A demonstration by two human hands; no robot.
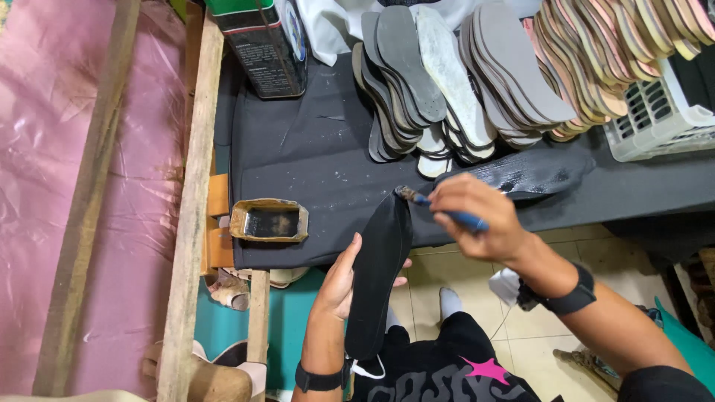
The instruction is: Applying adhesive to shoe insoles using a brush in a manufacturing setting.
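Note:
My left hand (pixel 339 279) holds a black shoe insole (pixel 380 268) from underneath, its toe end pointing up toward the table edge. My right hand (pixel 477 216) grips a small brush with a blue handle (pixel 462 218); its bristle tip (pixel 406 194) touches the insole's toe end. A shallow rectangular tin of dark glue (pixel 269 220) sits on the black table cover (pixel 313 149) to the left of the insole. Another insole, glossy and wet-looking (pixel 532 173), lies on the table just behind my right hand.
Rows of stacked insoles (pixel 447 82) lean along the back of the table, with more in tan and pink at the right (pixel 618 52). A white plastic basket (pixel 663 112) stands far right. A dark metal can (pixel 264 45) stands at the back left. Wooden rails (pixel 194 223) edge the table's left.

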